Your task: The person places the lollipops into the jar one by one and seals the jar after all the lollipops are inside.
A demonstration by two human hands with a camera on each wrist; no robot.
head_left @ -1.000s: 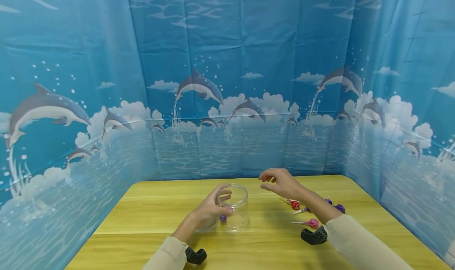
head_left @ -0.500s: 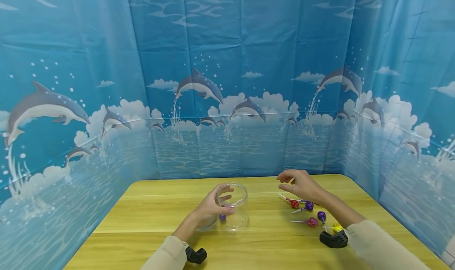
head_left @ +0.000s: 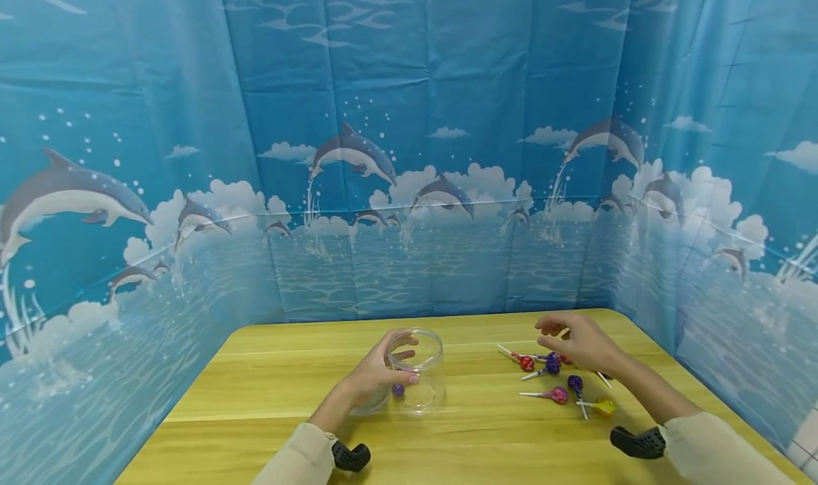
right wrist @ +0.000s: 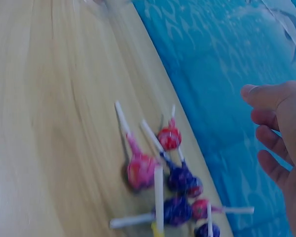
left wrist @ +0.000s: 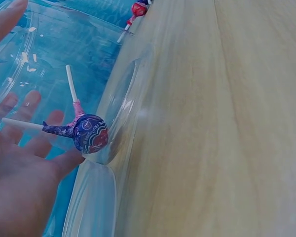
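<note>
My left hand (head_left: 372,373) grips a clear plastic jar (head_left: 429,389) round its left side; the jar stands upright on the table, uncovered. Inside it, the left wrist view shows a purple-wrapped lollipop (left wrist: 90,134) and a second white stick with a pink wrapper neck, its head hidden. Over the candy pile on the right hovers my right hand (head_left: 580,341), fingers loosely bent and holding nothing. Below it lie a red lollipop (head_left: 527,363), a purple one (head_left: 552,363), a pink one (head_left: 559,395) and a yellow one (head_left: 603,407), among several.
A clear round lid (head_left: 371,404) lies left of the jar, partly behind my left wrist. The yellow wood-grain table (head_left: 268,400) runs back to a blue dolphin-print curtain (head_left: 409,258), which also stands along both sides.
My right hand has moved right, from near the jar to above the lollipops, uncovering the yellow and purple ones. My left hand keeps its grip on the jar.
</note>
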